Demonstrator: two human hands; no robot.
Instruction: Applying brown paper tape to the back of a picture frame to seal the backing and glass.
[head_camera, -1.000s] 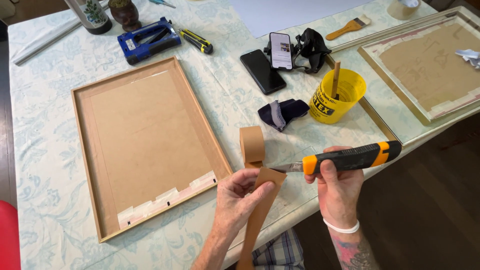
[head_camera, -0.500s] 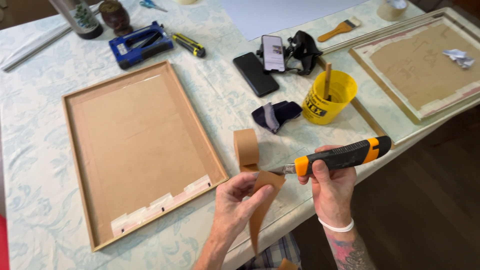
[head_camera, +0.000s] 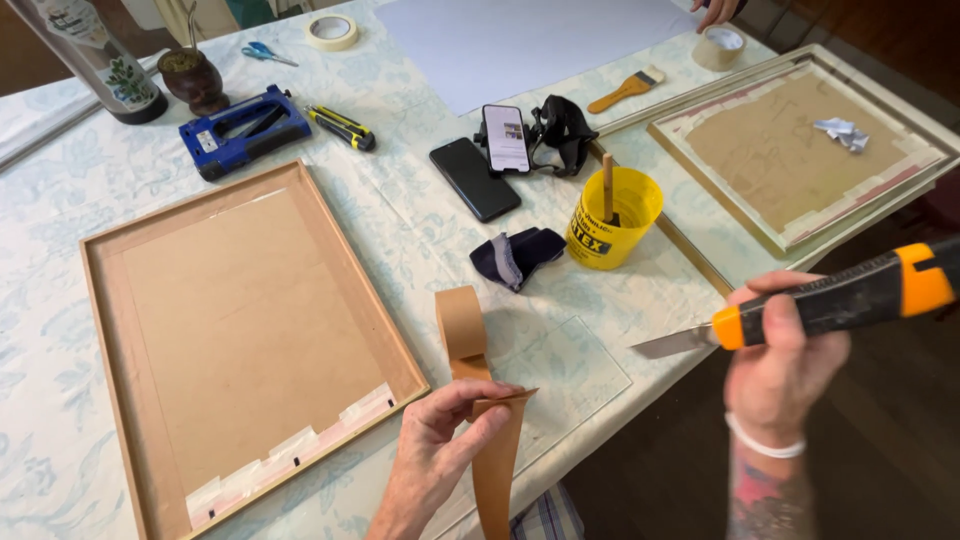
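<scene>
Left hand (head_camera: 440, 455) pinching brown paper tape (head_camera: 497, 460), right hand (head_camera: 780, 370) fisted round utility knife (head_camera: 830, 300). Blade out, could easily nick fingers or tablecloth (head_camera: 420, 240).

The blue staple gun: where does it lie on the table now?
In the head view, the blue staple gun lies at upper left, between the dark round cup and the yellow-black utility knife.

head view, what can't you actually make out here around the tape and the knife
- Brown tape strip: lower end cut off by the bottom edge of the head view.
- Left hand: its grip on the strip covers where the thumb pinches it.
- Knife: handle end runs out of the right edge; the right hand wraps its middle.
- Yellow tub: contents hidden by its wall; only a stick shows.
- Another person's hand: cut by the top edge.
</scene>
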